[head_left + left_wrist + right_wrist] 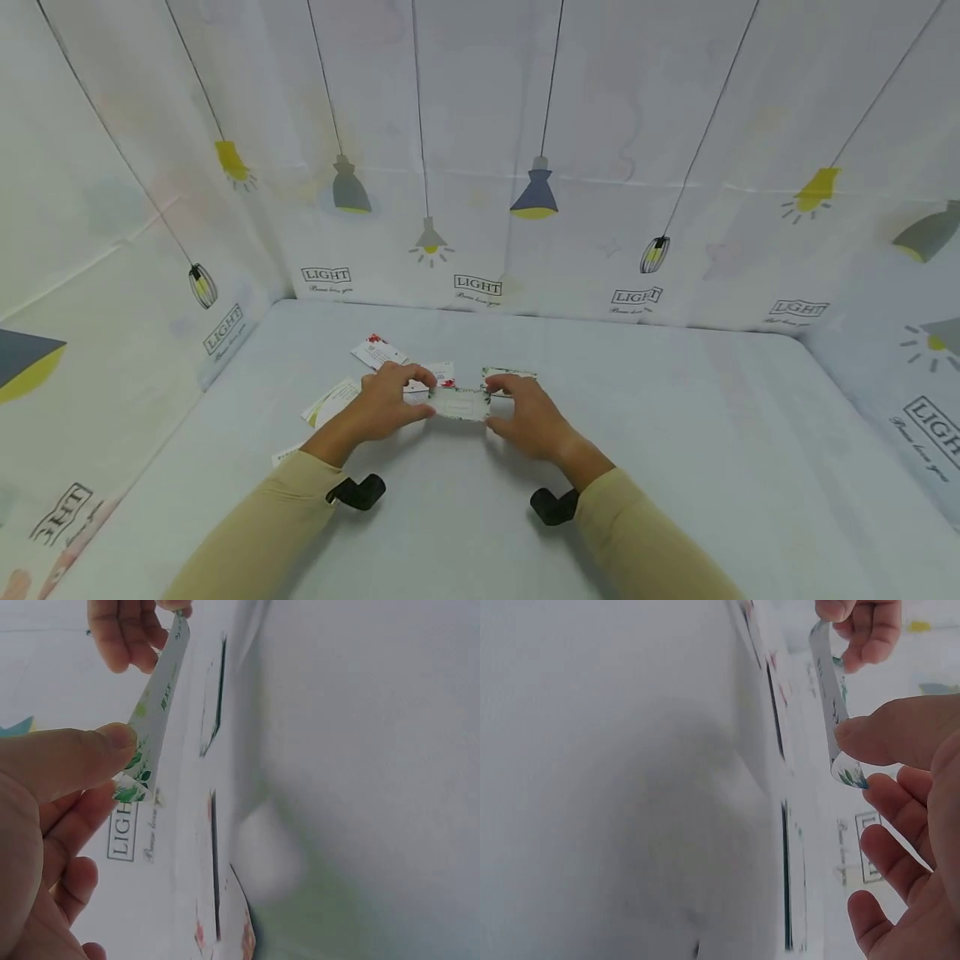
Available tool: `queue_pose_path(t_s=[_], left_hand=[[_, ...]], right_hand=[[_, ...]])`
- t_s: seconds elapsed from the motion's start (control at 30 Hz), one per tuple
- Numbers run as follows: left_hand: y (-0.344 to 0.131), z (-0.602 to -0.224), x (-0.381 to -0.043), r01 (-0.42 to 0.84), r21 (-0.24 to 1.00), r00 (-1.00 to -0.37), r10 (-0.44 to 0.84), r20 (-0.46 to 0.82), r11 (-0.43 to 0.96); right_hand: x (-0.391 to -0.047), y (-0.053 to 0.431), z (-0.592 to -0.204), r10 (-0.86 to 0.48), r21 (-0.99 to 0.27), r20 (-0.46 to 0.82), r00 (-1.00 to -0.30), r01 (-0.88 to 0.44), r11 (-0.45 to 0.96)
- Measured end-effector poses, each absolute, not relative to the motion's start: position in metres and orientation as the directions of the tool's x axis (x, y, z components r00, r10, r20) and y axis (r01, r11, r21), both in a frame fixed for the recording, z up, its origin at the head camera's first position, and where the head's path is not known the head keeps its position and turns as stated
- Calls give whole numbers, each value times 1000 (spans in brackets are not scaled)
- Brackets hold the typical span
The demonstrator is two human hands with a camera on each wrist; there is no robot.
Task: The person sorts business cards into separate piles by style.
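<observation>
Both hands hold one white card (459, 404) with green leaf print by its two short ends, raised above the table. My left hand (386, 402) pinches the left end between thumb and fingers. At the right end my right hand (531, 417) does the same. In the right wrist view the card (826, 682) bows slightly, with its leafy corner bent near the thumb. Just behind the right hand lies another leaf-edged card (510, 372). Behind the left hand are a card with red flowers (442, 374) and a second red-flowered card (379, 351).
Left of the left hand, white cards with yellow-green marks (330, 402) overlap. Part of one more card (285, 454) shows beside the left sleeve. The white-covered table (675, 467) meets a lamp-printed curtain (600, 242) at the back. Black wrist mounts (358, 492) sit at both cuffs.
</observation>
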State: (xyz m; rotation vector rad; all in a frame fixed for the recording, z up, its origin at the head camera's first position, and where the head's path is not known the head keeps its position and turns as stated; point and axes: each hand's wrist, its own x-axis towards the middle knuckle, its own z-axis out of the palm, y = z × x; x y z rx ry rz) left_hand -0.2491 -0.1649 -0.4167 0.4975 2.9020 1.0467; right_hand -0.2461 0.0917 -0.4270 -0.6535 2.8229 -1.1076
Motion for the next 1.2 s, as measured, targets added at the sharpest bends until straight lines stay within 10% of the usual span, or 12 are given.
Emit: queue_pose_path(t_s=[1.2], left_hand=[[-86,-442,-326,231,571,-949,311,-44,788]], right_hand=[[-301,152,-440,-313,-621,21,-949,-258,740]])
